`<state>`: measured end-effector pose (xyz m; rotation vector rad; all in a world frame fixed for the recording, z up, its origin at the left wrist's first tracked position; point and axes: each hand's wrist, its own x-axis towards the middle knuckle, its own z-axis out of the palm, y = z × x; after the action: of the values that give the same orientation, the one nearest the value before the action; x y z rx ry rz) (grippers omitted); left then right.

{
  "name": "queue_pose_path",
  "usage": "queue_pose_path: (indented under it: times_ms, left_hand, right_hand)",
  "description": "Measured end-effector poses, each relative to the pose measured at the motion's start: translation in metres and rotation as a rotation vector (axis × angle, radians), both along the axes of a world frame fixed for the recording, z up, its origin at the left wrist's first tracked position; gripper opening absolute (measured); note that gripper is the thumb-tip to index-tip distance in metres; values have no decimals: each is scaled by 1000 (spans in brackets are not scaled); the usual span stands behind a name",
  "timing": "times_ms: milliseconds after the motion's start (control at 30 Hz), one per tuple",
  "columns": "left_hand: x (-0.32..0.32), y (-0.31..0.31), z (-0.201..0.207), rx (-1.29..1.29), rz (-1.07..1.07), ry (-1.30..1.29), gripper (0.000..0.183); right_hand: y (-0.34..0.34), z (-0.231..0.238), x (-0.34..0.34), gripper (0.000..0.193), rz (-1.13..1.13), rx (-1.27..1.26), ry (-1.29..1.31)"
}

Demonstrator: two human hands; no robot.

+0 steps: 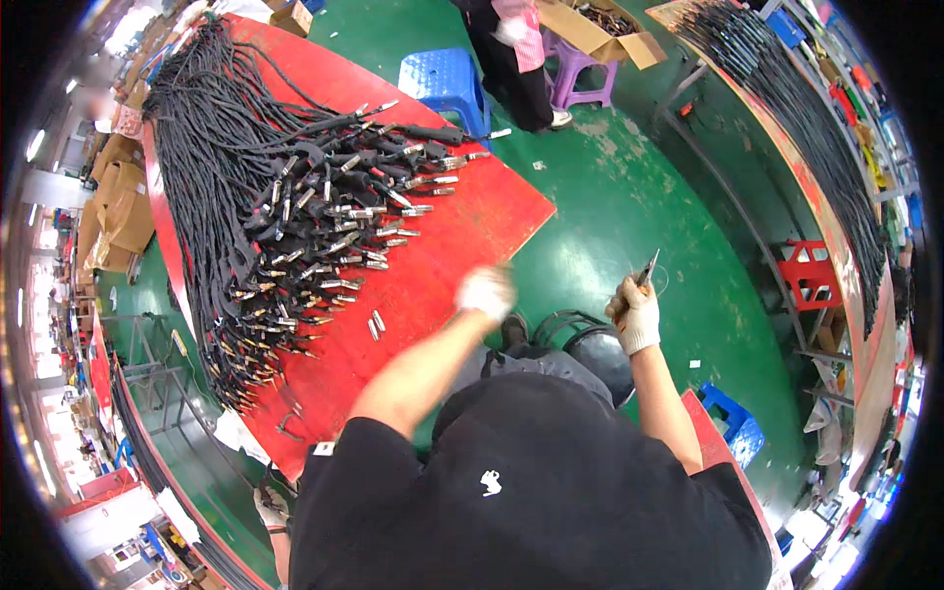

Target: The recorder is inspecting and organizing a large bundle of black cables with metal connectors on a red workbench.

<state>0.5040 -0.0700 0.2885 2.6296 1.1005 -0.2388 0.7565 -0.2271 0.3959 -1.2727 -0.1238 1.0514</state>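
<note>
My right hand point(634, 317), in a pale work glove, is closed round a slim pointed metal tool point(647, 270) and held out over the floor. A thin wire-like loop shows beside the tool; its exact kind is too small to tell. My left hand point(487, 293), gloved too, is smeared by motion at the right edge of the red table point(433, 285), its fingers unreadable. On the table lies a big heap of black cables point(221, 187) with silver metal connectors point(344, 241) at their ends. Two loose metal sleeves point(376, 324) lie apart from the heap.
A blue stool point(447, 84) stands by the table's far edge. Beyond it are a person point(506, 59) and a purple stool point(580, 74) bearing an open carton point(600, 29). More black cables point(777, 79) cover a long bench at right. Another person's gloved hand point(272, 506) shows lower left.
</note>
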Motion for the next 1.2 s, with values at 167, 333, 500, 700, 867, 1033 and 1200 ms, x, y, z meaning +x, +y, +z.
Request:
queue_pose_path:
  times_ms: [167,333,500,700,867,1033,1200]
  left_hand:
    - [154,-154,-16,233,-492,-434,16]
    - [130,-97,68,-884,98,-342,26]
    - [98,-120,10,132,-607,-544,26]
    - [28,-52,118,-341,-319,-191,29]
    - [-113,65,111,6,-158,-82,25]
    - [-148,84,7,115,272,-110,23]
    - [114,-133,59,-624,-392,-347,21]
  right_hand:
    - [-19,-14,43,16,133,-308,-197]
    - [-25,-14,29,22,339,-246,-46]
    - [6,-16,-8,10,535,-138,5]
    - [10,-7,12,12,149,99,446]
    - [-10,-6,67,10,10,110,404]
    - [-11,12,38,13,70,11,204]
    - [-29,-13,40,11,90,-198,-163]
